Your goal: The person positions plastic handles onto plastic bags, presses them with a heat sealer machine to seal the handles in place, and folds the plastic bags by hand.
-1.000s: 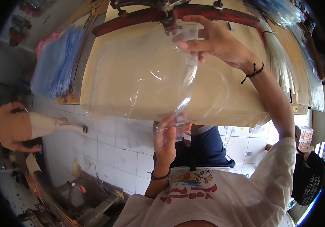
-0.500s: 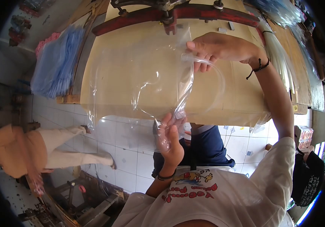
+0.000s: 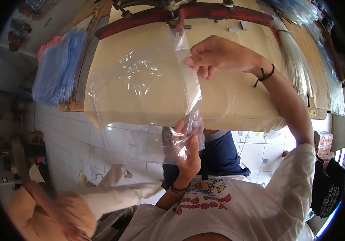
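Observation:
A large clear plastic bag (image 3: 140,88) lies spread over the brown-paper-covered table (image 3: 244,108), its near end drooping past the edge. My left hand (image 3: 188,154) is closed around the bag's lower right corner, where the film bunches and shines. Higher up, my right hand (image 3: 216,54) pinches the right edge between thumb and forefinger. The bag's top right corner reaches under the red metal bar (image 3: 140,24). A round clear fitting (image 3: 197,123) shows in the film just above my left hand. A thin clear tube curves faintly to the right of the bag.
Blue plastic sheets (image 3: 60,66) are stacked at the left. A bundle of pale clear tubes (image 3: 295,60) lies at the right. Small metal pieces (image 3: 233,29) rest near the bar. At lower left a person in light trousers (image 3: 116,195) passes close by.
The bag's right edge and my right hand have shifted slightly left, and its top corner now meets the bar. My left hand moved slightly right. The other person has come nearer.

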The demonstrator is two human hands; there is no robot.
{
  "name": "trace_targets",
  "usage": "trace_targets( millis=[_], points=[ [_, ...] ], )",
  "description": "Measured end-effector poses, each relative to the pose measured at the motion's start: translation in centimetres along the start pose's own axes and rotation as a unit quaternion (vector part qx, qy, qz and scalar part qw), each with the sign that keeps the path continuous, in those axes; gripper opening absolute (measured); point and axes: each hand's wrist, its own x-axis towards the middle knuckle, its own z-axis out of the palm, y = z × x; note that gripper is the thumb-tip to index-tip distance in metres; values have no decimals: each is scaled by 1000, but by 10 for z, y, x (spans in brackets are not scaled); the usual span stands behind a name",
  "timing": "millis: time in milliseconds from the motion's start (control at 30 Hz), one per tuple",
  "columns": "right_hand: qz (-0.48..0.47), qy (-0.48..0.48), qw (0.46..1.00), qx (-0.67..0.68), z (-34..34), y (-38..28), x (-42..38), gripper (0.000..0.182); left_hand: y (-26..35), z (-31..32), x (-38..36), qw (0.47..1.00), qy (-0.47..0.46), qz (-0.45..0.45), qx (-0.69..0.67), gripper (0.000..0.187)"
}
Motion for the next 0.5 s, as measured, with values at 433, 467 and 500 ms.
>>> trace_targets(
  millis=[433,467,500],
  points=[
    [-23,45,999,19,1,2,1,50,-6,-12,-2,998,-43,-34,5,61],
    [-20,44,999,17,1,1,1,50,-5,-10,-2,998,-47,-36,-21,62],
    [-16,44,999,16,1,0,0,50,-2,-7,-2,997,-50,-38,-47,62]
  ],
)
